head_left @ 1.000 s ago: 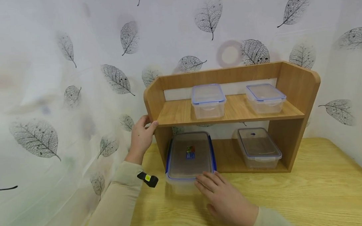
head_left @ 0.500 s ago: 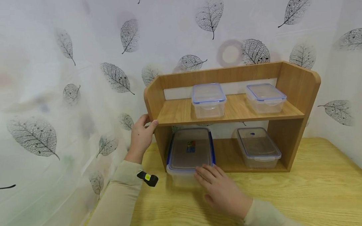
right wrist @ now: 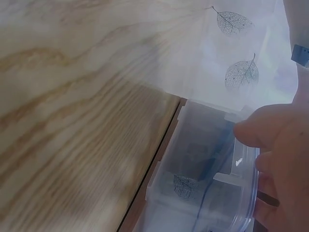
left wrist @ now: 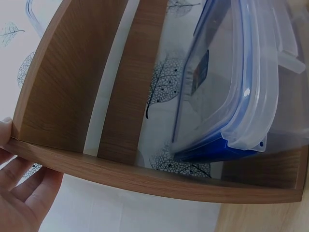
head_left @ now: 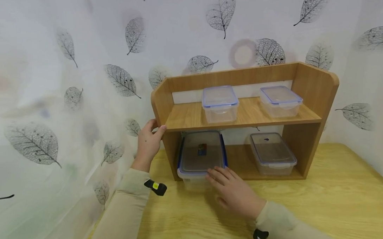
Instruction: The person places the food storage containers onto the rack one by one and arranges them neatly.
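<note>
My left hand [head_left: 148,144] grips the left side panel of a two-tier wooden shelf [head_left: 188,119], thumb on the front edge and fingers behind it. On the lower tier, at the left, a large clear food storage box [head_left: 193,160] with dark blue side clips and a small label on its lid juts out past the shelf's front. My right hand [head_left: 236,193] rests its extended fingers on the front right corner of that box's lid. In the right wrist view the thumb of the right hand [right wrist: 285,154] touches the box's front rim.
A smaller lidded box [head_left: 273,153] stands on the lower tier at the right. Two more clear boxes with blue-rimmed lids, a left one [head_left: 221,113] and a right one [head_left: 281,109], sit on the upper tier. The shelf stands on a wooden table [head_left: 349,198] against leaf-patterned sheeting.
The large box has slid back, deeper into the lower left compartment, and my right hand has moved forward with it. My left hand keeps its grip on the side panel.
</note>
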Demonstrator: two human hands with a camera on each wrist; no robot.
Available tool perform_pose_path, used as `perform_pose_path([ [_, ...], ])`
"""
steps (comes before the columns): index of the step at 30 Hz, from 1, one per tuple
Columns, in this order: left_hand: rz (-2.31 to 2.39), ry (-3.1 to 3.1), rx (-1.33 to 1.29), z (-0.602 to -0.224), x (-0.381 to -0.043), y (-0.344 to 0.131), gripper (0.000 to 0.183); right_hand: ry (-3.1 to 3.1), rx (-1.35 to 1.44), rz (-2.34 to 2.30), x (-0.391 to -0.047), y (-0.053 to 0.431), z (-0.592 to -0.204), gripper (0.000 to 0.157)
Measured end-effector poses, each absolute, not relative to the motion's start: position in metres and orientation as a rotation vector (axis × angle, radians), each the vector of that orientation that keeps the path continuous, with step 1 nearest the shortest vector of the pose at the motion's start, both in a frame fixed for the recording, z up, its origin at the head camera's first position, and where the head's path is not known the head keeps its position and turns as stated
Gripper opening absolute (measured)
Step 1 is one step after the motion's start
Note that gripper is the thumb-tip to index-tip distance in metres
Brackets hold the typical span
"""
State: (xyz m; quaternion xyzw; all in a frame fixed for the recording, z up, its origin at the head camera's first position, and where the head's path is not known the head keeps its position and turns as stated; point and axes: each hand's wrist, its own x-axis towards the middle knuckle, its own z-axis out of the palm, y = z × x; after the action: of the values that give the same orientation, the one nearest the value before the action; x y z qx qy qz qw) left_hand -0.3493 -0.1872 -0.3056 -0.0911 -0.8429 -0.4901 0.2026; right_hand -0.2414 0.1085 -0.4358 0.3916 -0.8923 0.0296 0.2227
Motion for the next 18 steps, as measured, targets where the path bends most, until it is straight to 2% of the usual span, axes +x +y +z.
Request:
perform_pose_path([
  [18, -1.354, -2.359, -0.233, -0.3055, -0.3481, -0.1862, 0.049, -2.529, 1.108, 0.165, -0.2381, 0.1147, -0.4281, 0.080],
])
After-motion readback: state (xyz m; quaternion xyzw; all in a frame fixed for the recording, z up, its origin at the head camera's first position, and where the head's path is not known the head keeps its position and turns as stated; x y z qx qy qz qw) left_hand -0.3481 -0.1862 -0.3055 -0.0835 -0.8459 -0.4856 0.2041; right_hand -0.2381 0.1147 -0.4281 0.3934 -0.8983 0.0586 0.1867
